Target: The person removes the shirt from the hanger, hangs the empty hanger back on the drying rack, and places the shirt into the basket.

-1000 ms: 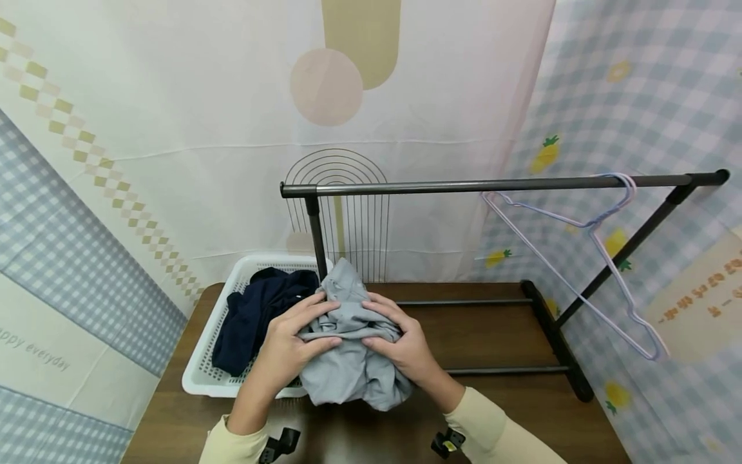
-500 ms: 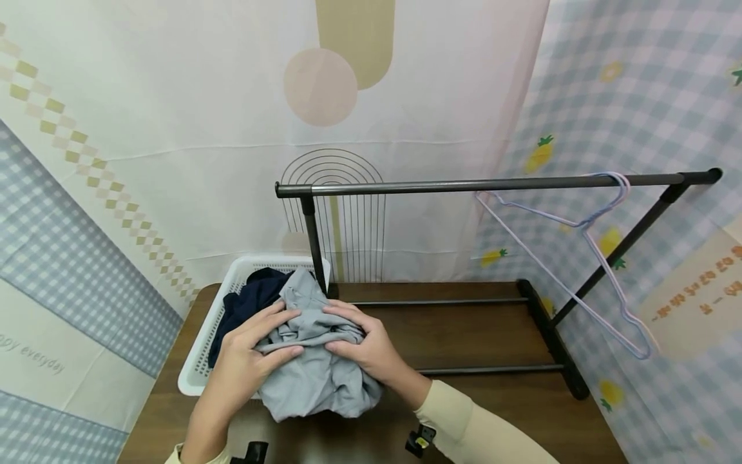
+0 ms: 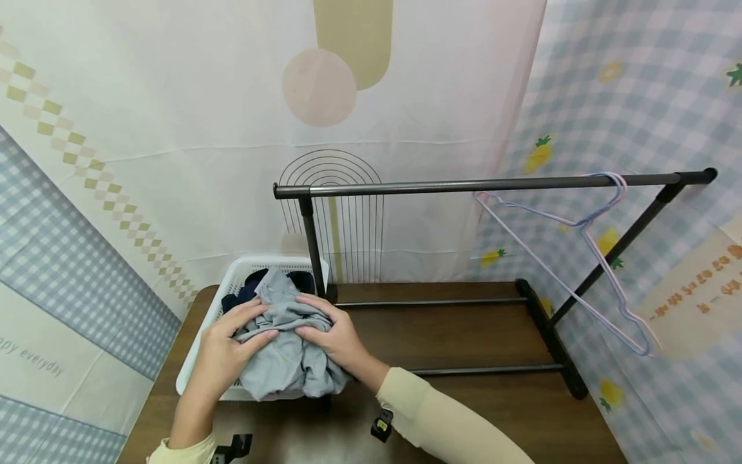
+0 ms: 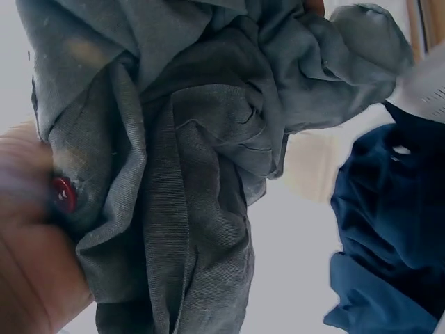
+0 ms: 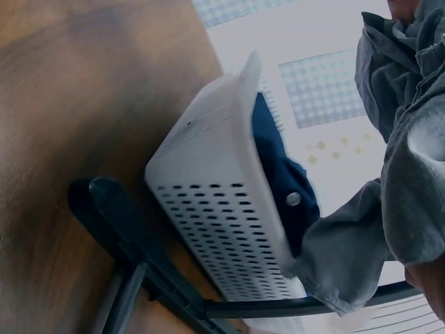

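Note:
Both hands hold a bunched light grey garment (image 3: 284, 367) over the near part of a white perforated basket (image 3: 278, 261). My left hand (image 3: 223, 351) grips its left side, thumb in front and fingers on top. On the right side, my right hand (image 3: 339, 338) grips it in the same way. In the left wrist view, a small red round spot, perhaps a button, shows on the folds. A corner of the grey cloth hangs near the basket rim in the right wrist view. A navy garment (image 4: 389, 229) with a pale button lies in the basket, partly hidden behind the grey one.
A black rack stands on the brown wooden table (image 3: 440, 335), its top bar (image 3: 406, 187) above the basket's right edge. Lilac hangers (image 3: 582, 223) hang towards the bar's right end. The rack's foot (image 3: 551, 341) lies at the right. Patterned cloth walls surround the table.
Both hands have moved left with the grey garment, from in front of the rack's left post to over the basket. The grey garment now covers more of the navy one.

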Tool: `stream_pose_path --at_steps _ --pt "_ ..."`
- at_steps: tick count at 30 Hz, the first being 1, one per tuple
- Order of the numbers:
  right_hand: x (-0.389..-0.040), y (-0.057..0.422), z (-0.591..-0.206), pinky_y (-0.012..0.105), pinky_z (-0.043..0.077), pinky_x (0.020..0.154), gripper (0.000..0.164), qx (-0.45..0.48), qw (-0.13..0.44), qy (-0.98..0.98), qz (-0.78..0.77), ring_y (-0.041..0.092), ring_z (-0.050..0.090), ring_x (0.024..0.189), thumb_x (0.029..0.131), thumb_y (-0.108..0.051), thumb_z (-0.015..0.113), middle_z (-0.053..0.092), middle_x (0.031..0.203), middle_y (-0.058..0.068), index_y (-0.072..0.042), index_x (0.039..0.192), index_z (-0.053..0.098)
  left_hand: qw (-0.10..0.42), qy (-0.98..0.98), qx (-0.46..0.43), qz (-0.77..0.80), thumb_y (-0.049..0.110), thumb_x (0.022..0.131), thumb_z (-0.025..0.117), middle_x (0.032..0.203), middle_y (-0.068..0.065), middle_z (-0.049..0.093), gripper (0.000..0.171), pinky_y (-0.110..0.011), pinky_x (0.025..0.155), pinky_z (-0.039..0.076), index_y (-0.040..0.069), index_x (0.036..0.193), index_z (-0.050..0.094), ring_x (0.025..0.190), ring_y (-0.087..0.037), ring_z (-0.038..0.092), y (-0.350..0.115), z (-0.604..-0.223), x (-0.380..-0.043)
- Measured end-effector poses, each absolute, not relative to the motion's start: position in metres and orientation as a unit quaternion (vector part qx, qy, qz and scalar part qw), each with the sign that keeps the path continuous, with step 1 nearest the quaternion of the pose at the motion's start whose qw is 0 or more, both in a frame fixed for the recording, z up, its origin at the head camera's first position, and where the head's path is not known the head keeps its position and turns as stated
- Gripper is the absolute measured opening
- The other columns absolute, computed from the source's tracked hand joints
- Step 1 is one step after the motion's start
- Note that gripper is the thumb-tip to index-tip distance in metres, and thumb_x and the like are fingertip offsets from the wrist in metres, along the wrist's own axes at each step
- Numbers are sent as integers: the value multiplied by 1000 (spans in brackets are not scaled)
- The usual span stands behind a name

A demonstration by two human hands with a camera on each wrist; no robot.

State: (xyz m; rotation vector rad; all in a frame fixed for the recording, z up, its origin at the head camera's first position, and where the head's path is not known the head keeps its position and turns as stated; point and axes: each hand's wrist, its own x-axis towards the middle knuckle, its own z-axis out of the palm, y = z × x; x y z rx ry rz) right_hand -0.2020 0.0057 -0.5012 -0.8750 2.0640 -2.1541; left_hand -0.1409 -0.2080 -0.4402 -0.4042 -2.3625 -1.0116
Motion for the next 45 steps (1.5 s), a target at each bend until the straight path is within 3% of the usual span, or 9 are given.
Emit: stream_pose_path --at_steps 2,5,9,13,22,30,38,42,45 --pt "-204 -2 -506 32 40 119 53 -272 18 668 -692 21 50 143 94 -7 76 56 153 4 -13 144 61 269 -874 -141 -380 0 72 91 122 -17 74 43 0 103 34 9 112 80 117 -31 67 -213 -446 -145" --pt "-206 -11 -512 30 41 117 54 -249 34 676 -693 20 52 141 95 -10 75 56 153 3 -16 147 59 268 -869 -128 -395 -2 75 89 116 -14 76 35 0 99 37 7 108 81 118 -8 65 -221 -457 -153" --pt "-209 -18 -518 29 39 118 59 -228 71 681 -692 15 49 144 99 -19 72 51 157 -5 -28 153 52 264 -866 -99 -412 -2 81 85 108 -11 77 24 0 92 41 6 104 81 110 18 54 -232 -469 -163" --pt "-207 -15 -520 35 33 123 63 -226 94 686 -685 14 39 151 101 -29 68 41 163 -10 -37 157 41 270 -866 -75 -414 -1 84 83 101 -11 78 16 1 85 43 4 99 82 100 22 55 -238 -476 -170" --pt "-191 11 -518 50 33 123 70 -248 82 718 -645 22 31 155 104 -32 63 29 170 -3 -33 164 28 272 -877 -47 -394 3 87 81 99 -12 79 9 1 84 40 4 96 82 95 27 51 -250 -482 -180" --pt "-183 54 -521 61 41 113 71 -305 44 692 -653 43 39 148 100 -8 66 31 169 13 -12 163 33 267 -887 -36 -376 6 87 82 100 -11 79 9 2 80 40 5 96 83 94 17 58 -259 -488 -188" --pt "-183 117 -529 53 48 110 67 -301 10 716 -630 42 42 145 101 -4 63 34 166 18 -8 162 34 254 -908 -24 -333 5 86 83 99 -13 79 7 3 75 38 3 93 82 93 -35 74 -267 -496 -197" --pt "-184 150 -535 54 50 107 66 -284 0 737 -614 44 44 143 101 -3 63 38 164 17 -9 161 35 244 -922 -27 -301 2 85 82 99 -18 78 8 -26 78 57 0 92 81 93 -43 73 -274 -498 -201" --pt "-183 171 -542 57 50 104 66 -273 -15 761 -588 42 47 141 100 -3 64 42 161 15 -9 160 37 223 -934 -23 -278 4 86 80 99 -21 77 9 -55 83 55 -2 92 80 93 -45 72 -280 -502 -199"
